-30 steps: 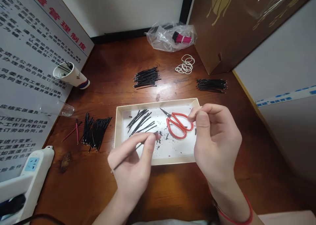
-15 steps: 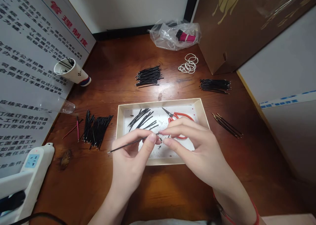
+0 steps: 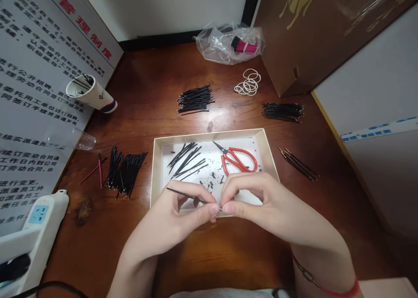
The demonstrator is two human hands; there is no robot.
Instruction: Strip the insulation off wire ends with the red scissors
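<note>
We log, nearest first: a left hand (image 3: pixel 178 215), thumb and forefinger clamped on a thin black wire (image 3: pixel 186 194) held above the front of a shallow cream cardboard tray (image 3: pixel 209 134); a right hand (image 3: pixel 257 198) wearing a red cord bracelet (image 3: pixel 326 286), its thumb and forefinger pressed together touching the wire's end, the grip itself hidden. In the tray: red-handled scissors (image 3: pixel 238 160), loose black wires (image 3: pixel 186 160), dark scraps. On the wooden desk (image 3: pixel 146 71): black wire bundles left (image 3: pixel 127 171), right (image 3: pixel 298 165) and beyond the tray (image 3: pixel 195 99), (image 3: pixel 282 112); rubber bands (image 3: pixel 248 86); a plastic bag (image 3: pixel 225 45) holding pink-and-black wires (image 3: pixel 243 46).
</note>
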